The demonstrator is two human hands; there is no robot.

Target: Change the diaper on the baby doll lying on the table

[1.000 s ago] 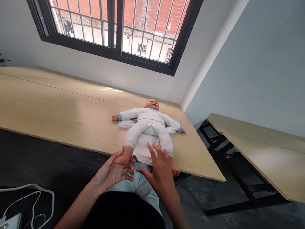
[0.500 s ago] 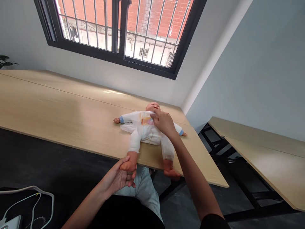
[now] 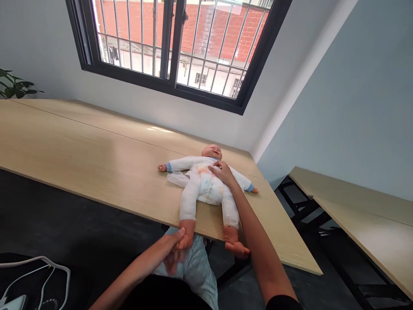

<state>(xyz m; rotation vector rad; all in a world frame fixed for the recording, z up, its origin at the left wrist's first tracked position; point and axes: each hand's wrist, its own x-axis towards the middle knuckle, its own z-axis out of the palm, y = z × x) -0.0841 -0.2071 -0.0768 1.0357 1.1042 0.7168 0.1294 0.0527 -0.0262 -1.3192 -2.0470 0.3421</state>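
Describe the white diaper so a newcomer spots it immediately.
Below the dark-framed barred window, a pale wooden table bears a bald doll in white clothes. The white diaper covers its crotch and belly; orange print distinguishes it from those clothes.

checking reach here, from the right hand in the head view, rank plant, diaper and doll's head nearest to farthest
1. Diaper: right at the right hand
2. Doll's head: just beyond the hand
3. Plant: far off to the left
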